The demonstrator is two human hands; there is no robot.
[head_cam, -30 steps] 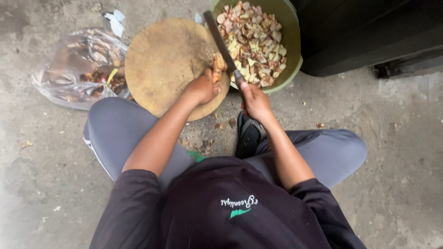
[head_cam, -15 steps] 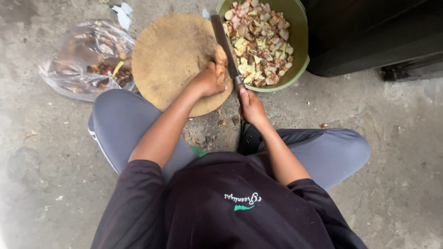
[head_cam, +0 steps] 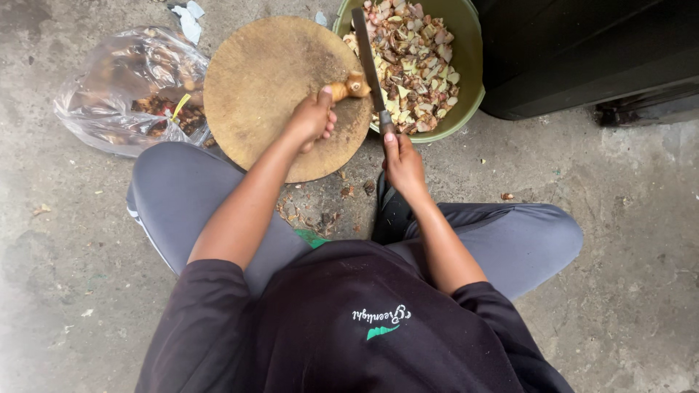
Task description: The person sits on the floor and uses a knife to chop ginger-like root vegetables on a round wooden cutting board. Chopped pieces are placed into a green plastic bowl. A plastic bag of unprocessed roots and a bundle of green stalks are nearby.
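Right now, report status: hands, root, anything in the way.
Left hand pins orange root on round wooden board. Right hand grips knife, blade beside the root. Green bowl of cut pieces close behind the blade.

Rough grey concrete floor [head_cam: 641, 240] fills the frame, stained and strewn with small scraps. A black bin [head_cam: 582, 51] stands at the upper right. Flat daylight.

I see outdoor home yard, food prep on ground: rough stained concrete floor [head_cam: 626, 240], round wooden chopping board [head_cam: 269, 80], green bowl [head_cam: 466, 65] of chopped pieces, plastic bag [head_cam: 116, 87].
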